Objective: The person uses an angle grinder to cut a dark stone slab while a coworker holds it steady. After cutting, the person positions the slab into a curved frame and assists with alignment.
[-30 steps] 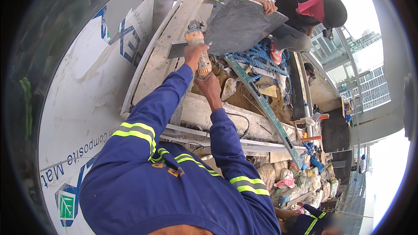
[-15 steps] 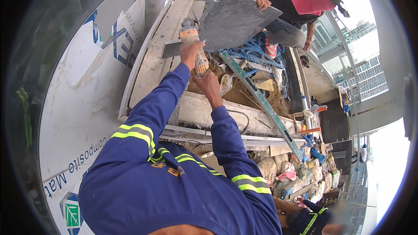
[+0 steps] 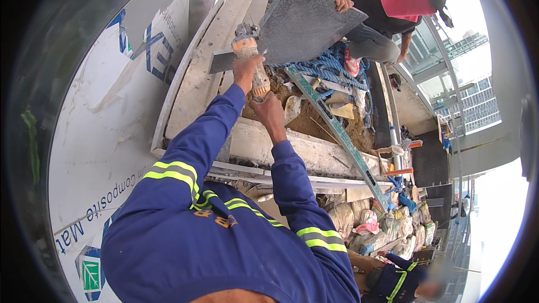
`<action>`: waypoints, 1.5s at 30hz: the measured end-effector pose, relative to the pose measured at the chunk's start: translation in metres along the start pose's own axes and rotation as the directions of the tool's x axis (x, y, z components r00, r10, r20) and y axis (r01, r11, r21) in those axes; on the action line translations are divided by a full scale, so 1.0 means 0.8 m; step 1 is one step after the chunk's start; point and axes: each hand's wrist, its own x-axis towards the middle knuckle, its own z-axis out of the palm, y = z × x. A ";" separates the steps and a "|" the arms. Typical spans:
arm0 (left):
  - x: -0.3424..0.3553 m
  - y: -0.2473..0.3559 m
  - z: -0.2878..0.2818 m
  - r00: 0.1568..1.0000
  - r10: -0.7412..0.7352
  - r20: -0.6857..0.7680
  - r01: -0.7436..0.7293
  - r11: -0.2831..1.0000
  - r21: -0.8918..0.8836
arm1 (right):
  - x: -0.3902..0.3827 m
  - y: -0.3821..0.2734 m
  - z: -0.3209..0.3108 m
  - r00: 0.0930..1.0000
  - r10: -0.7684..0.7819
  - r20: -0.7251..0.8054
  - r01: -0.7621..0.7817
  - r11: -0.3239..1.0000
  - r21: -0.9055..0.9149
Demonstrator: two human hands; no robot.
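Note:
Both my arms reach forward to a dusty orange angle grinder. My left hand is wrapped round its middle. My right hand grips the rear end of its body. The grinder's head is at the left edge of a dark grey stone slab, which stands tilted; the exact contact of the disc cannot be made out. A narrow dark strip of slab shows to the left of the grinder. Across from me, a co-worker's hand holds the slab's upper edge.
A green metal level-like bar lies slantwise over a trough with soil and blue rope. White-wrapped panels stand at left. Filled sacks are piled at lower right, near another person. A pale ledge runs before me.
The co-worker holding the slab has shifted slightly to the right in view. My hands keep their grip on the grinder, almost in the same place.

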 end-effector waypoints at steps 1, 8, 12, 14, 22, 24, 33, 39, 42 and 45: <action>-0.004 -0.003 -0.002 0.998 -0.063 -0.024 0.063 0.998 0.017 | -0.008 0.002 0.002 1.000 0.025 -0.002 -0.025 0.999 -0.021; 0.009 -0.028 -0.007 0.997 -0.082 0.017 0.083 0.986 -0.147 | -0.011 0.007 0.003 0.995 0.001 -0.095 -0.015 0.990 -0.143; 0.014 -0.032 -0.002 0.997 -0.079 -0.020 0.075 0.987 -0.145 | -0.006 0.007 -0.008 0.994 -0.044 -0.099 0.027 0.986 -0.164; 0.014 -0.028 0.000 0.998 -0.054 -0.020 0.052 0.992 -0.111 | -0.005 0.006 -0.009 0.996 -0.035 -0.087 0.023 0.991 -0.132; 0.007 -0.005 0.000 1.000 -0.011 -0.024 0.011 1.000 0.025 | 0.000 -0.001 0.007 0.998 0.057 -0.018 -0.056 0.998 0.011; 0.008 -0.003 -0.002 1.000 -0.020 -0.001 0.020 0.999 0.044 | 0.000 0.000 0.012 0.998 0.061 0.000 -0.061 0.997 0.042; 0.011 0.012 -0.008 0.999 -0.034 0.030 0.030 0.991 0.133 | -0.003 -0.023 0.012 0.988 0.131 0.086 -0.142 0.982 0.125; 0.013 0.016 -0.006 0.997 -0.064 0.040 0.056 0.984 0.167 | 0.000 -0.020 0.023 0.987 0.148 0.065 -0.155 0.979 0.135; 0.017 0.018 -0.020 0.998 -0.047 0.032 0.040 0.983 0.179 | -0.005 -0.030 0.036 0.986 0.163 0.029 -0.166 0.976 0.144; 0.010 0.025 -0.020 0.996 -0.075 0.040 0.066 0.978 0.199 | -0.010 -0.031 0.042 0.983 0.180 0.030 -0.183 0.972 0.145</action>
